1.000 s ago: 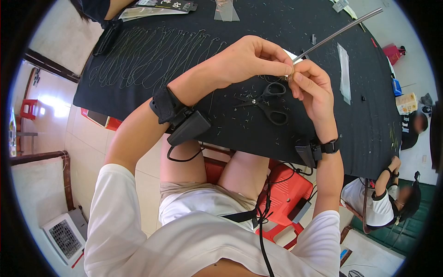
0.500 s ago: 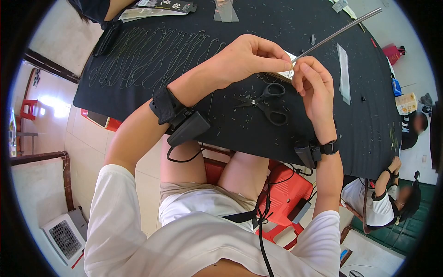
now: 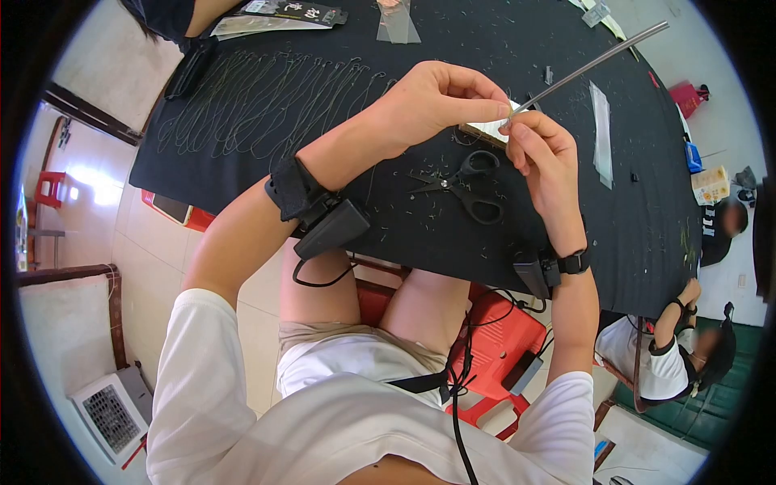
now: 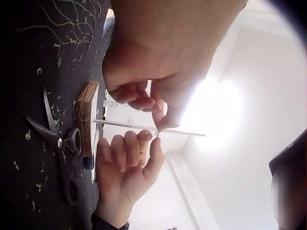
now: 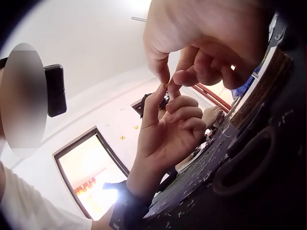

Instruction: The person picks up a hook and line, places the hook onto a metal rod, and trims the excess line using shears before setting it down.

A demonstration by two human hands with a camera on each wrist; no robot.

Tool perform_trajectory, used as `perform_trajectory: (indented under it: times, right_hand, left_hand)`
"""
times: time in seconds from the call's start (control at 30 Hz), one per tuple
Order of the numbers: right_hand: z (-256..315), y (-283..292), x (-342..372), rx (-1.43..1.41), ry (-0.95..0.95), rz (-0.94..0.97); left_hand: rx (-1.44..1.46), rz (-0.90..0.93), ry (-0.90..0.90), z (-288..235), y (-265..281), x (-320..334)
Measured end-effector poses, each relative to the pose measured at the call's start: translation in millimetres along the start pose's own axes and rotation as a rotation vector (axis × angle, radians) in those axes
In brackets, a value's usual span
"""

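Note:
Both hands meet at the fingertips beside a thin metal rod (image 3: 602, 61). My left hand (image 3: 444, 105) pinches a tiny looped thing (image 4: 157, 134) between thumb and forefinger. My right hand (image 3: 551, 166) holds the same tiny thing with thumb and forefinger, its other fingers curled; the right wrist view shows the thing (image 5: 166, 87) between both hands. The rod runs past the fingertips from a white-topped board (image 3: 483, 131) with a brown edge (image 4: 86, 117). Black scissors (image 3: 461, 184) lie partly spread on the black cloth, just below the hands.
Many thin cord loops (image 3: 259, 105) lie in a row at the left of the black-covered table (image 3: 420, 234). Small clippings are scattered around the scissors. Clear plastic strips (image 3: 600, 133) and packets (image 3: 283, 18) lie farther off. Another person (image 3: 655, 356) sits at the right.
My right hand's fingertips have shifted slightly down and left and rejoined my left fingertips. More of the white board shows than one second ago. The scissors stay where they were.

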State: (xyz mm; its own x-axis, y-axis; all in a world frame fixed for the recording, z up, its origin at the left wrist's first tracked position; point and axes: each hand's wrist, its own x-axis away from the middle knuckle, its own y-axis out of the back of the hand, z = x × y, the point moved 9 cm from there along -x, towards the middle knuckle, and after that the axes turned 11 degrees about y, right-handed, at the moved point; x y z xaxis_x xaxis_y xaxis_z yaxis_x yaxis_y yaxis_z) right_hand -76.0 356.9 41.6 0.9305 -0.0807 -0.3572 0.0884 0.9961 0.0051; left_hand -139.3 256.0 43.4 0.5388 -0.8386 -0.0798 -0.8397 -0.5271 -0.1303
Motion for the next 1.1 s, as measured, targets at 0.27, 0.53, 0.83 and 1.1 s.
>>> perform_trajectory:
  times: [0.27, 0.53, 0.83, 1.1]
  right_hand:
    - [-1.4, -2.3, 0.6, -0.002, 0.006, 0.012]
    - [-2.2, -2.6, 0.9, -0.001, 0.005, 0.015]
    - [2.9, -0.5, 1.4, 0.054, 0.044, -0.005]
    - [5.9, -2.7, 1.0, 0.075, 0.043, 0.009]
  left_hand:
    - [-0.01, -0.002, 0.009, 1.9, 0.5, -0.3]
    - [-0.005, 0.007, 0.009, 1.0, -1.3, 0.6]
    - [0.023, -0.033, 0.065, 1.3, -0.6, 1.9]
    - [0.036, -0.044, 0.083, 4.5, -0.9, 1.2]
